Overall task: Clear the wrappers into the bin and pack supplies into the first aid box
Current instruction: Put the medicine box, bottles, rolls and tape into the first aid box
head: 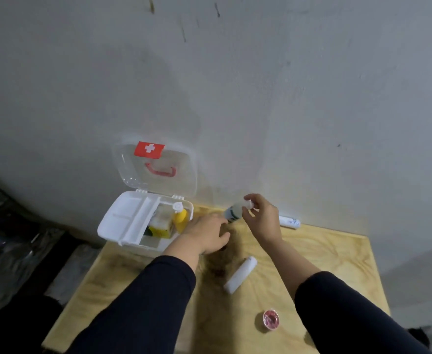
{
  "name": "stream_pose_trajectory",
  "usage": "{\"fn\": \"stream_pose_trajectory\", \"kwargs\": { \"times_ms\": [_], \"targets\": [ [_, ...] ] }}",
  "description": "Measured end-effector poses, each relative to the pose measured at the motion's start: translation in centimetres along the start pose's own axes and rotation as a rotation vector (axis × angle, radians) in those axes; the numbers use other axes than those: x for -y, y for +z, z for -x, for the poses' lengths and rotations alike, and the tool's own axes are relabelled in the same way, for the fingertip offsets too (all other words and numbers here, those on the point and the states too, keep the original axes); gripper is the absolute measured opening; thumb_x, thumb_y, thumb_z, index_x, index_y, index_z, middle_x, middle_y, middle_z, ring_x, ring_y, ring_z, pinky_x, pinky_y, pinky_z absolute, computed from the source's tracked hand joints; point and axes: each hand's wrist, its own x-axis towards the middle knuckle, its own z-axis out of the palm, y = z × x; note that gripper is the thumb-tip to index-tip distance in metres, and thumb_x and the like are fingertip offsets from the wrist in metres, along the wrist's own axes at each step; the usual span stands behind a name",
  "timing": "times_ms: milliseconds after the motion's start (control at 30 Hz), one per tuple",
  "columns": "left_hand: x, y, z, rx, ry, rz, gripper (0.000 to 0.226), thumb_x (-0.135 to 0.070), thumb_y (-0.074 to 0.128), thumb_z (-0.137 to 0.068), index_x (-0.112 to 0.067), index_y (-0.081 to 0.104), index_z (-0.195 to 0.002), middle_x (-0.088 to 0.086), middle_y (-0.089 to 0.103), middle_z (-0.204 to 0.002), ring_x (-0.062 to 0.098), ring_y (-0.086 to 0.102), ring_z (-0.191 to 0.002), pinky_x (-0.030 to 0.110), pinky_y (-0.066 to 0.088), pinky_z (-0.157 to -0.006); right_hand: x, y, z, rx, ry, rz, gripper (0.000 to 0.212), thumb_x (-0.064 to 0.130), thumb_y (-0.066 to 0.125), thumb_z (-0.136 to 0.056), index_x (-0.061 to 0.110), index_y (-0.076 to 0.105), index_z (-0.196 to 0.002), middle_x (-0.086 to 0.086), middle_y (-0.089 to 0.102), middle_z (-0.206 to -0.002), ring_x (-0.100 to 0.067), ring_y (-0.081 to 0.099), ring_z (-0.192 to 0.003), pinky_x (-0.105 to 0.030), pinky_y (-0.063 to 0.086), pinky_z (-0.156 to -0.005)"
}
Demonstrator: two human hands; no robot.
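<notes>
Right hand (262, 218) grip clamped on small bottle (232, 213); left hand (206, 235) grip apart, touching bottle base, first aid box (123, 223) at 9 o'clock.

The left hand (204, 233) is covering the near right corner of the first aid box (143, 221). The right hand (262, 215) is hiding the top of a small bottle (232, 213), and the bottle's label is too blurry to read. Right of the box, the wrist is hiding one end of a white tube (289, 222). The picture's bottom edge is cutting off both sleeves and the worktop (324, 251).
</notes>
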Motion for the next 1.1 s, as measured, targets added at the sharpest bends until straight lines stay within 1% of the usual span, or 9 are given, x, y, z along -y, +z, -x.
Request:
{"fn": "stream_pose_trajectory", "kwargs": {
  "times_ms": [133, 267, 433, 600, 700, 767, 900, 967, 1100],
  "targets": [
    [0.0, -1.4, 1.1, -0.037, 0.024, -0.001, 0.050, -0.040, 0.047, -0.094, -0.022, 0.046, -0.141, -0.002, 0.043, -0.148, 0.023, 0.045, -0.132, 0.037, 0.042, -0.103, 2.3, -1.2, 0.3, -0.028, -0.020, 0.027, 0.021, 0.011, 0.063, -0.086, 0.015, 0.065, -0.106, -0.001, 0.066, -0.096, -0.021, 0.067, -0.090, -0.037, 0.058, -0.084],
    [0.8, -3.0, 2.8, -0.086, 0.064, -0.017, 0.050, -0.039, 0.048, -0.095, -0.021, 0.045, -0.141, -0.002, 0.044, -0.148, 0.024, 0.046, -0.131, 0.036, 0.041, -0.105, 5.7, -2.3, 1.4, -0.089, -0.048, 0.105, 0.021, 0.017, 0.067, -0.085, 0.014, 0.070, -0.105, 0.000, 0.067, -0.087, -0.016, 0.066, -0.079, -0.025, 0.050, -0.071],
    [2.8, -4.9, 5.5, -0.143, 0.090, -0.006, 0.050, -0.039, 0.051, -0.093, -0.021, 0.047, -0.140, -0.001, 0.047, -0.145, 0.024, 0.048, -0.129, 0.037, 0.043, -0.103, 11.0, -2.2, 2.9, -0.156, -0.118, 0.138, 0.020, 0.020, 0.070, -0.081, 0.015, 0.073, -0.101, -0.002, 0.073, -0.088, -0.011, 0.061, -0.073, -0.021, 0.046, -0.068],
    [6.7, -5.0, 8.5, -0.144, 0.061, 0.000, 0.049, -0.041, 0.049, -0.094, -0.025, 0.045, -0.141, -0.001, 0.045, -0.148, 0.025, 0.048, -0.129, 0.036, 0.043, -0.102, 15.2, 0.4, 4.6, -0.182, -0.168, 0.131, 0.020, 0.020, 0.072, -0.079, 0.014, 0.074, -0.098, -0.004, 0.076, -0.090, -0.015, 0.066, -0.077, -0.030, 0.056, -0.076],
    [9.2, -4.6, 9.9, -0.133, 0.044, 0.032, 0.047, -0.041, 0.048, -0.094, -0.023, 0.048, -0.138, 0.001, 0.048, -0.143, 0.026, 0.051, -0.124, 0.040, 0.045, -0.101, 16.5, 2.8, 5.9, -0.154, -0.181, 0.114, 0.020, 0.016, 0.071, -0.080, 0.012, 0.073, -0.100, -0.004, 0.075, -0.093, -0.010, 0.062, -0.075, -0.022, 0.051, -0.072],
    [10.9, -4.0, 10.2, -0.132, 0.016, 0.079, 0.050, -0.042, 0.050, -0.093, -0.025, 0.044, -0.139, -0.002, 0.045, -0.145, 0.024, 0.050, -0.126, 0.040, 0.044, -0.102, 16.9, 4.5, 6.6, -0.132, -0.185, 0.116, 0.020, 0.016, 0.070, -0.081, 0.012, 0.072, -0.101, -0.003, 0.074, -0.094, -0.008, 0.061, -0.076, -0.022, 0.053, -0.074],
    [14.3, -2.1, 9.6, -0.143, -0.013, 0.059, 0.066, -0.043, 0.054, -0.092, -0.022, 0.028, -0.149, -0.002, 0.027, -0.157, 0.022, 0.034, -0.140, 0.038, 0.036, -0.111, 16.3, 7.4, 7.2, -0.088, -0.142, 0.154, 0.021, 0.016, 0.069, -0.080, 0.013, 0.072, -0.101, -0.003, 0.074, -0.096, -0.013, 0.066, -0.082, -0.028, 0.055, -0.080],
    [15.4, -1.3, 9.1, -0.131, -0.027, 0.026, 0.071, -0.046, 0.052, -0.093, -0.018, 0.021, -0.152, 0.002, 0.018, -0.161, 0.024, 0.024, -0.145, 0.039, 0.026, -0.118, 15.7, 8.6, 7.3, -0.057, -0.139, 0.205, 0.022, 0.017, 0.069, -0.080, 0.012, 0.071, -0.102, -0.004, 0.074, -0.099, -0.017, 0.067, -0.088, -0.032, 0.056, -0.083],
    [16.3, 0.1, 8.7, -0.113, -0.033, 0.073, 0.071, -0.048, 0.044, -0.096, -0.016, 0.017, -0.153, 0.005, 0.019, -0.161, 0.025, 0.022, -0.146, 0.040, 0.020, -0.121, 14.2, 10.6, 7.6, 0.007, -0.121, 0.312, 0.024, 0.017, 0.066, -0.083, 0.013, 0.069, -0.106, -0.004, 0.071, -0.106, -0.020, 0.065, -0.093, -0.034, 0.055, -0.085]
  ]
}}
